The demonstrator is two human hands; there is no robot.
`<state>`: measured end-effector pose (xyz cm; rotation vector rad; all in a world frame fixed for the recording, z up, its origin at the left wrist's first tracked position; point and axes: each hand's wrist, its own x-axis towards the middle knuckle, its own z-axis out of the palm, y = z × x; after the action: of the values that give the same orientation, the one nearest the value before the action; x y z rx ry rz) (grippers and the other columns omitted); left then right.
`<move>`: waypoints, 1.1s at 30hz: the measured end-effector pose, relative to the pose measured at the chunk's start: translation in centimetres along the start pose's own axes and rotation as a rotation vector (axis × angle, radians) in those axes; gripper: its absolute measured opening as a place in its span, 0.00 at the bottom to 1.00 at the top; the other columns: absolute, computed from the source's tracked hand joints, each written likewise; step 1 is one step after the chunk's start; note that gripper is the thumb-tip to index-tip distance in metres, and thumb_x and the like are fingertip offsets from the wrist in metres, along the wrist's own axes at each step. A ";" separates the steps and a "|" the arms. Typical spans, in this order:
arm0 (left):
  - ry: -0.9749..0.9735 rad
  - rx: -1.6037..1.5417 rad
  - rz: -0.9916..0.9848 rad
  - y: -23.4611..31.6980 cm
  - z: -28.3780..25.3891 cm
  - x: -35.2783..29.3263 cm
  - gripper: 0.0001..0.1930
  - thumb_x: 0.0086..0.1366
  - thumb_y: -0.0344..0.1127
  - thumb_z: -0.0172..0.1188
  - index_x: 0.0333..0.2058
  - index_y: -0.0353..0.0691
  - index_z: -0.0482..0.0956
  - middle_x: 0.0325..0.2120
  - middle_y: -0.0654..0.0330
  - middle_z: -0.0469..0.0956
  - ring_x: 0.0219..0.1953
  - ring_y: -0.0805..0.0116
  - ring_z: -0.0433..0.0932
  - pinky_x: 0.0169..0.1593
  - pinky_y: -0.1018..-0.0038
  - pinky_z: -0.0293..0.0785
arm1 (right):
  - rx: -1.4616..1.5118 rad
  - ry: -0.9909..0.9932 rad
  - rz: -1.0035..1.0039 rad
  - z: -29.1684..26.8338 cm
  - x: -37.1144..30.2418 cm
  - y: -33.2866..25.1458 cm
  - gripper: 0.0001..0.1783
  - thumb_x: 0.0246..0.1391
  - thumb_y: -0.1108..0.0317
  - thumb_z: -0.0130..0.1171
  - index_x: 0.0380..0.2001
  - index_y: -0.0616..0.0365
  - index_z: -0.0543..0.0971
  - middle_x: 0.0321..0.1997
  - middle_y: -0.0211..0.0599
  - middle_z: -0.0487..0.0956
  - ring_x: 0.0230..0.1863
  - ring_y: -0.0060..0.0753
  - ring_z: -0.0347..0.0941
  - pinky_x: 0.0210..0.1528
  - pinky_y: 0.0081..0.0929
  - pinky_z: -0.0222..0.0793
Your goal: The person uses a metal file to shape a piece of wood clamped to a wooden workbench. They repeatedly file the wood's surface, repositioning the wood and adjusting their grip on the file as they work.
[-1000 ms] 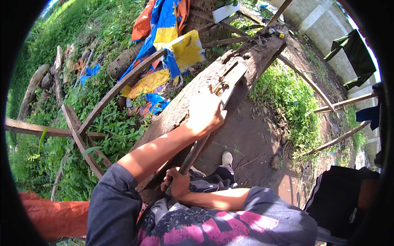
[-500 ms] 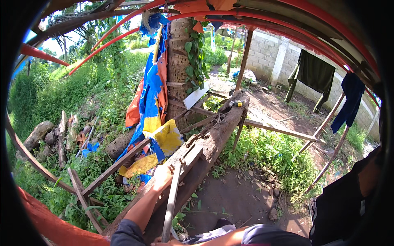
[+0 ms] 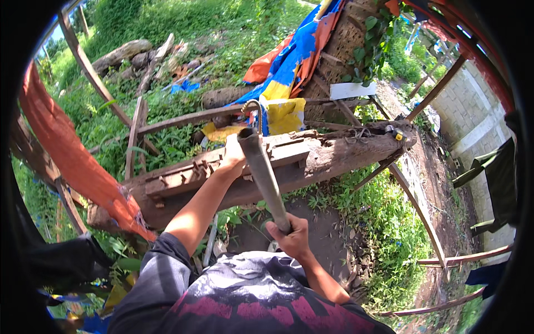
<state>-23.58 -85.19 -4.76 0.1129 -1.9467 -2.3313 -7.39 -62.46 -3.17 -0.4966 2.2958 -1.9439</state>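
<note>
My right hand (image 3: 293, 238) is wrapped round the lower end of a long grey metal bar (image 3: 264, 175). The bar slants up and away, its wider, rounded end over the far side of a heavy wooden beam (image 3: 334, 161). My left hand (image 3: 235, 155) reaches to the beam beside that upper end; its fingers look curled, but what they hold is partly hidden. Just behind the bar's top rises a bent, ribbed metal rod (image 3: 257, 108); its lower part is covered. A notched wooden strip (image 3: 186, 178) with several short pegs lies along the beam, left of my hand.
At the beam's right end sit a yellow-and-black tape measure (image 3: 397, 134) and a tangle of cord (image 3: 361, 132). Blue, orange and yellow tarpaulin (image 3: 300, 50) hangs by a tree trunk (image 3: 347, 44). An orange cloth strip (image 3: 72, 150) stretches at left. Thin wooden poles (image 3: 194, 117) cross behind the beam.
The view has turned left and down, so the beam now lies more crosswise. My right hand has come up into view with the bar. My left hand stays by the beam.
</note>
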 end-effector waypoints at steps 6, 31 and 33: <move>0.426 -0.613 -0.395 -3.6 8.9 -4.9 0.08 0.69 0.34 0.61 0.45 0.42 0.80 0.37 0.66 0.80 0.37 0.75 0.80 0.36 0.75 0.79 | -0.042 0.240 0.195 -10.5 -2.4 3.1 0.19 0.59 0.65 0.68 0.18 0.59 0.72 0.16 0.16 0.65 0.20 0.11 0.57 0.21 0.21 0.52; 0.819 -1.069 -0.437 -4.0 15.1 4.7 0.08 0.70 0.37 0.58 0.38 0.39 0.73 0.29 0.59 0.79 0.29 0.68 0.81 0.29 0.72 0.81 | -0.255 0.256 0.319 -16.5 -1.5 10.2 0.17 0.56 0.68 0.67 0.18 0.58 0.72 0.16 0.19 0.66 0.19 0.15 0.59 0.23 0.23 0.53; 0.784 -1.078 -0.455 -3.5 15.2 4.3 0.08 0.71 0.36 0.58 0.39 0.37 0.73 0.30 0.59 0.79 0.30 0.66 0.82 0.32 0.69 0.82 | -0.241 0.250 0.328 -16.4 -1.2 9.7 0.17 0.55 0.68 0.68 0.19 0.59 0.73 0.17 0.19 0.67 0.20 0.16 0.59 0.24 0.24 0.54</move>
<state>-29.80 -70.23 -5.48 1.2005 -0.2372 -2.6133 -12.58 -45.33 -9.73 0.1147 2.5773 -1.6645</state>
